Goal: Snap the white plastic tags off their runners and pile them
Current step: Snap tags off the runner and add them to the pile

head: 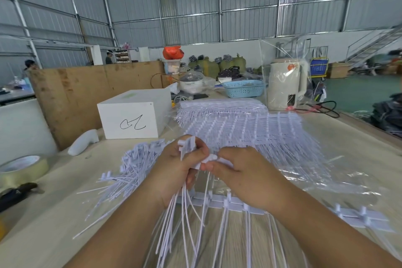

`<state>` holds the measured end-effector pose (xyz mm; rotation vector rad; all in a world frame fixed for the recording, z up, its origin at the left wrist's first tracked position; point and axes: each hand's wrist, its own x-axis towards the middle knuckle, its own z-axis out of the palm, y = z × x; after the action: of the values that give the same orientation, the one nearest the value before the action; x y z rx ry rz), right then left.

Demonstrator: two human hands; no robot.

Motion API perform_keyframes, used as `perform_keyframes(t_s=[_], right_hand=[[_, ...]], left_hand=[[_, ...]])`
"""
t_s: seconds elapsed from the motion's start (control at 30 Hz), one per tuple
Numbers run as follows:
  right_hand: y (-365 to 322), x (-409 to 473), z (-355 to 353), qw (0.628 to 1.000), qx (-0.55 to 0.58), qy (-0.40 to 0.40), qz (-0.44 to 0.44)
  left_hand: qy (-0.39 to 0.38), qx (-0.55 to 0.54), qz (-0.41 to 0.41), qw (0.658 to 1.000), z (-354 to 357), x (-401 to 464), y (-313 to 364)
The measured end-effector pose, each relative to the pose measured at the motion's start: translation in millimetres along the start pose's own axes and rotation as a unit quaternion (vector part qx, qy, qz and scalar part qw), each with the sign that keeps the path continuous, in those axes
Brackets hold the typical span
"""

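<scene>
My left hand (176, 172) grips a bunch of loose white tags (187, 148); their flat heads stick up above my fingers and their long thin tails hang down toward me. My right hand (241, 172) pinches a white tag (212, 158) right beside the left hand's bunch. Under my right wrist lies a runner strip (219, 200) with tags still joined to it, and it runs on to the right. A pile of snapped-off tags (132, 167) lies on the table to the left of my hands. A big stack of tag sheets (245, 128) lies behind my hands.
A white box (130, 115) stands at the back left, with a white handle-shaped object (83, 141) beside it. A tape roll (21, 169) and dark pliers (17, 193) lie at the left edge. A kettle in clear plastic (287, 85) and a blue basket (243, 88) stand behind the stack.
</scene>
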<state>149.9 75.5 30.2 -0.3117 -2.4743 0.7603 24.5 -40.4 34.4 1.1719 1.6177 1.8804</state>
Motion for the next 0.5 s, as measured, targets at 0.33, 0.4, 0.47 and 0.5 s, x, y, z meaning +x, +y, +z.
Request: perform_keyframes(t_s=[0.33, 0.4, 0.47, 0.5], right_hand=[[-15.2, -2.7, 0.4, 0.974, -0.161, 0.106, -0.119], [-26.4, -6.8, -1.9, 0.961, -0.173, 0.149, -0.157], [-34.5, -8.9, -3.8, 0.971, -0.123, 0.150, -0.141], [-35.9, -9.4, -4.8, 0.980, -0.082, 0.134, -0.121]], left_hand=[[0.072, -0.077, -0.116, 0.988, -3.7, 6.1, -1.4], [0.109, -0.037, -0.126, 0.985, -14.1, 9.5, -2.4], [0.108, -0.007, -0.111, 0.988, -20.7, 10.5, -1.8], [0.093, -0.001, -0.097, 0.991, -20.2, 9.9, -1.2]])
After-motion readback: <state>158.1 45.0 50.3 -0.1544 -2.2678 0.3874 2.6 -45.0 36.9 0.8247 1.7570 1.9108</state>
